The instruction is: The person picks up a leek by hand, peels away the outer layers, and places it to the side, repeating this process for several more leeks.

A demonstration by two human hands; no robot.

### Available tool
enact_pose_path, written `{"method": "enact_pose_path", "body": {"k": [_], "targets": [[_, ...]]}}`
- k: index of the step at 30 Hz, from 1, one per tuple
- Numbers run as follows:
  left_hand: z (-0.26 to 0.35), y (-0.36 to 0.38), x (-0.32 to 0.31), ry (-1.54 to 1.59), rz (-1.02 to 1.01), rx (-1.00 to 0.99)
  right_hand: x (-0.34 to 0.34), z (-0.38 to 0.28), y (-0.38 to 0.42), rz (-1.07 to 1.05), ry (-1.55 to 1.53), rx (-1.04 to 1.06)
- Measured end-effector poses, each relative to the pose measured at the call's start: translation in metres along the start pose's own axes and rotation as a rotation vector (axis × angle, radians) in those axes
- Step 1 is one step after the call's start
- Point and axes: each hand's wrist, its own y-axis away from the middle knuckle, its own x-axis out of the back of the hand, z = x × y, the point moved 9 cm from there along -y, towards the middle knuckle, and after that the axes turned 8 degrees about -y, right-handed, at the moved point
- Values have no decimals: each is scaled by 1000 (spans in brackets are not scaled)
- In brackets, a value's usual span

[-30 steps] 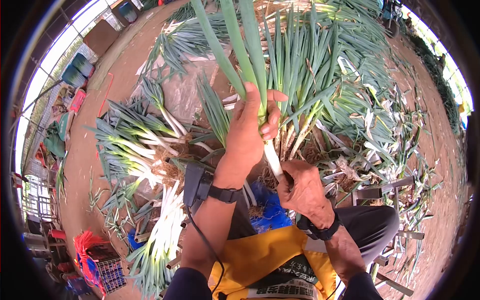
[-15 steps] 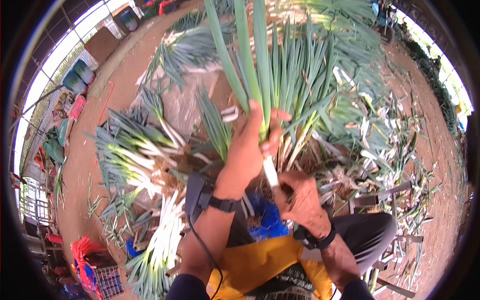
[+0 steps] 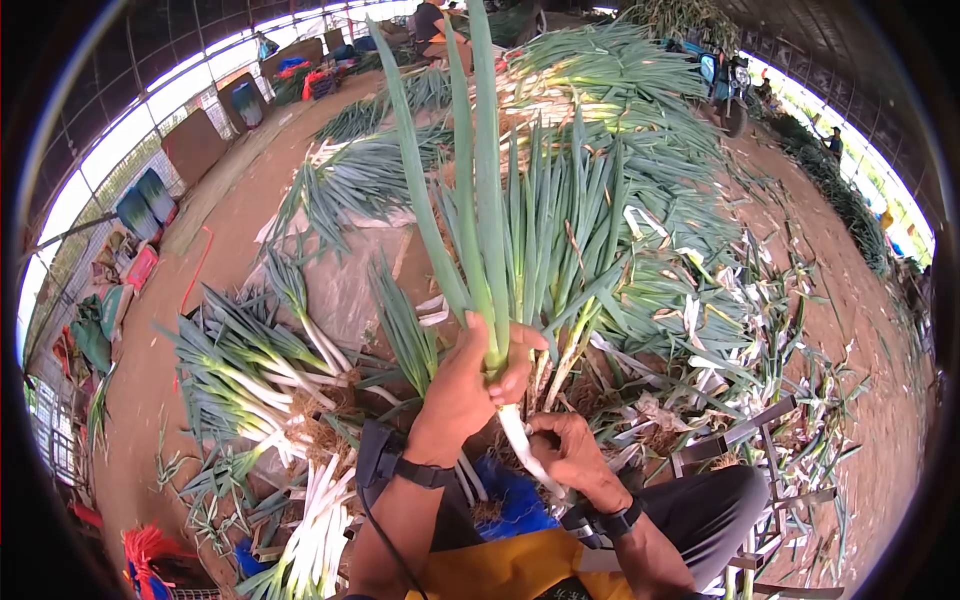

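Observation:
A long green onion (image 3: 520, 446) stands tilted in front of me, its green leaves rising past the top edge and its white shank pointing down to the right. My left hand (image 3: 465, 382) is closed round it where leaf meets shank. Lower down, my right hand (image 3: 575, 460) has its fingers bent in a pinch against the white shank; what lies between the fingertips is partly hidden. Just behind my hands, a bunch of upright green onions (image 3: 565, 215) with yellowish lower stalks leans on the heap.
At left lie trimmed green onions (image 3: 250, 375), with another white-stalked pile (image 3: 315, 530) nearer me. A large heap (image 3: 640, 90) stretches back. Peeled scraps (image 3: 720, 370) and a metal frame (image 3: 745, 435) are at right. A person (image 3: 440, 30) sits far back.
My view has tilted up, showing more of the background. My right hand has shifted from the shank's lower end up beside its middle, uncovering the white lower end. My left hand keeps its hold.

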Motion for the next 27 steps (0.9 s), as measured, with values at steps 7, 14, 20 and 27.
{"method": "enact_pose_path", "body": {"k": [7, 14, 20, 27], "targets": [[-5, 2, -5, 164, -115, -26, 5, 31, 22, 30, -29, -114], [13, 6, 8, 182, -93, -46, -1, 133, 25, 187, -832, -518], [27, 7, 24, 110, 33, -110, 30, 60, 14, 79, -1466, -233], [20, 4, 29, 165, 131, -31, -2, 9, 15, 5, -606, -122]]}}
